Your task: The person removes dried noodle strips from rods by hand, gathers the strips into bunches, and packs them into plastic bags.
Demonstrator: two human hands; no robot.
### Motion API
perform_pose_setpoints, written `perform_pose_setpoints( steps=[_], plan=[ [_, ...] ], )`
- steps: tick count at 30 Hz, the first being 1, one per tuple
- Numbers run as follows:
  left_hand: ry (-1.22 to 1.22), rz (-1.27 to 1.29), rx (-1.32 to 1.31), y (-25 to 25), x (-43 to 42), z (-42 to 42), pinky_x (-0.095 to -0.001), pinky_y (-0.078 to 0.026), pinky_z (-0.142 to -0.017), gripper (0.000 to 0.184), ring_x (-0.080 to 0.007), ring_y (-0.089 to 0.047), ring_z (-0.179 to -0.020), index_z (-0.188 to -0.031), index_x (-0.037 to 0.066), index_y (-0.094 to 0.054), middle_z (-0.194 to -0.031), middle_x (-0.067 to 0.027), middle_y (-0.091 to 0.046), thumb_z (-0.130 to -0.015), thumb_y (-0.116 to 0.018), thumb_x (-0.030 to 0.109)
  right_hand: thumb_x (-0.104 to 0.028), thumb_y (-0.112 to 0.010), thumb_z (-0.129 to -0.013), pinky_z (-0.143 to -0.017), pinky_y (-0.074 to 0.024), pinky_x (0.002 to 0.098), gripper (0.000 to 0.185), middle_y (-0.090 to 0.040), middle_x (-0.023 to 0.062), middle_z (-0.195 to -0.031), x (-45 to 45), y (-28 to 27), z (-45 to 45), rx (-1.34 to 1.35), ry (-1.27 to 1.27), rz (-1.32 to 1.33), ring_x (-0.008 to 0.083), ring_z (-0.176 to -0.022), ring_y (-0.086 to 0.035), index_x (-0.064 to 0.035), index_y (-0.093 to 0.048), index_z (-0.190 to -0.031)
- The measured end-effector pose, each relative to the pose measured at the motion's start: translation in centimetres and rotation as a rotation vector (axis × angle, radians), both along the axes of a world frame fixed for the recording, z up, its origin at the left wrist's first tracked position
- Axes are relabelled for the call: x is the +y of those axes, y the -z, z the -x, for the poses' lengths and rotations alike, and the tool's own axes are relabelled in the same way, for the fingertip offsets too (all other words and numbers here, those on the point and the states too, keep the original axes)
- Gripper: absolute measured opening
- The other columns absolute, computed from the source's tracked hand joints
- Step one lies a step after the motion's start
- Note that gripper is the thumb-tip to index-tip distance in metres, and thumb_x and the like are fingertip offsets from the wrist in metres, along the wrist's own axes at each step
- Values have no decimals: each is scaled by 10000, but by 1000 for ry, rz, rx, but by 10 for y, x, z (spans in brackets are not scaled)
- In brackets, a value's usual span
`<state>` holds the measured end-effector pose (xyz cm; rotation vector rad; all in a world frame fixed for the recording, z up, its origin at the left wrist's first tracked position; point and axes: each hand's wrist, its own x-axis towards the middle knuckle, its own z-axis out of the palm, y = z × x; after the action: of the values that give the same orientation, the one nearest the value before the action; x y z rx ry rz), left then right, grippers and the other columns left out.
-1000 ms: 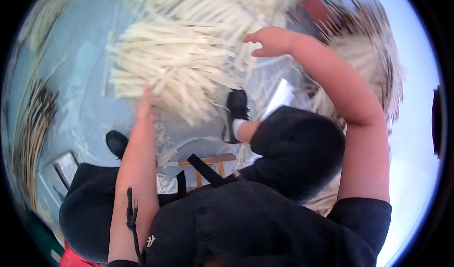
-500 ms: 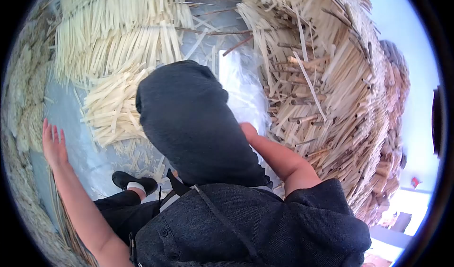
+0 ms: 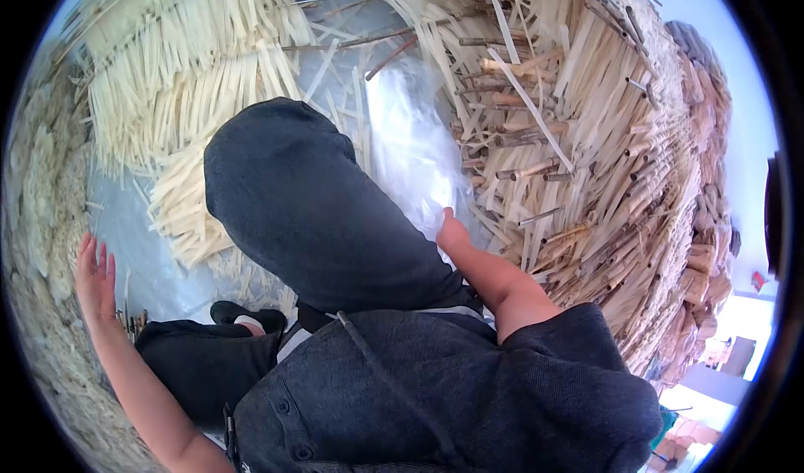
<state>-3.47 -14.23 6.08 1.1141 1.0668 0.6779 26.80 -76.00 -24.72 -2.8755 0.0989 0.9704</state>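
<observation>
My right hand (image 3: 453,233) is closed at the near end of a shiny, crumpled clear plastic sheet (image 3: 408,134), beside my raised knee. Its fingertips are partly hidden, but the plastic runs right up to them. On the other side, my left hand (image 3: 97,279) is held out with its fingers spread, holding nothing. It is nearest to a rough, straw-coloured wall (image 3: 42,222); whether it touches the wall I cannot tell. My bent leg (image 3: 285,205) in dark trousers covers the middle of the view.
Pale flat strips hang in layered rows (image 3: 184,96) at the upper left, with a loose strip pile (image 3: 188,222) below. To the right, bundled sticks and strips (image 3: 569,163) rise steeply. A thin stick (image 3: 391,59) juts over the grey floor (image 3: 331,67). My shoe (image 3: 272,320) is low left.
My view has shifted and my body leans a little. My raised knee sits further left, and more of my right hand and the plastic sheet shows. My left hand stays spread.
</observation>
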Motion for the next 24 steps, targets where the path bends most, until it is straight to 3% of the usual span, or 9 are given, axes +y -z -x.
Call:
perform_pose_setpoints(
  steps=[2, 3, 5, 11, 15, 17, 19, 21, 24],
  plan=[
    [33, -6, 23, 3, -5, -12, -293, -374, -1027, 431, -145, -465, -1239, -1355, 121, -502, -1392, 15, -470, -940, -579, 205, -213, -501, -893, -830, -505, 462, 253, -663, 201, -938, -9, -4, -7, -103, -250, -27, 366, -910, -644, -96, -605, -1092],
    [50, -10, 47, 4, -9, -19, -291, -375, -1026, 430, -146, -471, -1236, -1354, 120, -505, -1394, 12, -472, -939, -581, 208, -213, -501, -893, -830, -505, 462, 253, -663, 201, -938, -15, -11, -12, -105, -241, -24, 366, -910, -644, -96, -605, -1092],
    [71, -10, 68, 6, -12, -26, -290, -375, -1024, 430, -147, -476, -1232, -1352, 119, -509, -1397, 8, -474, -939, -582, 210, -275, -549, -884, -737, -508, 481, 215, -658, 180, -839, -25, -35, -24, -423, -161, -196, 387, -838, -636, -99, -671, -895],
    [243, -101, 88, -3, -37, -47, -294, -369, -1028, 406, -136, -487, -1224, -1332, 128, -537, -1383, 7, -501, -941, -582, 231, -339, -552, -892, -658, -469, 483, 288, -623, 189, -728, 4, -164, -60, -557, -149, -464, 411, -749, -600, -64, -629, -855],
    [327, -176, 153, -11, -63, -62, -292, -374, -1018, 399, -134, -506, -1203, -1320, 124, -548, -1356, 10, -527, -941, -583, 243, -295, -556, -896, -625, -463, 470, 249, -617, 193, -725, 39, -220, -60, -662, -232, -597, 431, -712, -567, -61, -616, -833],
    [345, -193, 162, -16, -78, -69, -291, -377, -1014, 399, -135, -511, -1197, -1317, 120, -549, -1349, 11, -534, -939, -586, 244, -236, -576, -896, -564, -448, 384, 198, -568, 158, -636, 56, -236, -66, -748, -247, -862, 322, -589, -570, -49, -610, -841],
    [380, -201, 144, -23, -92, -76, -280, -398, -987, 381, -124, -539, -1143, -1294, 110, -562, -1300, 5, -566, -937, -590, 240, -171, -584, -905, -536, -404, 293, 167, -487, 47, -575, 85, -269, -76, -792, -205, -1088, 128, -556, -484, -19, -613, -842],
    [434, -209, 104, -25, -102, -81, -280, -409, -975, 370, -117, -557, -1100, -1293, 111, -558, -1264, -3, -584, -947, -574, 241, -143, -588, -917, -537, -373, 242, 169, -447, -31, -617, 121, -319, -84, -822, -176, -1251, 43, -629, -412, 5, -624, -845],
    [534, -172, 19, -37, -124, -90, -266, -476, -866, 329, -83, -596, -914, -1262, 106, -570, -1117, -19, -641, -959, -558, 234, -141, -575, -935, -554, -396, 231, 176, -534, -55, -673, 180, -383, -86, -839, -301, -1447, 35, -648, -447, 4, -644, -863]
  ],
)
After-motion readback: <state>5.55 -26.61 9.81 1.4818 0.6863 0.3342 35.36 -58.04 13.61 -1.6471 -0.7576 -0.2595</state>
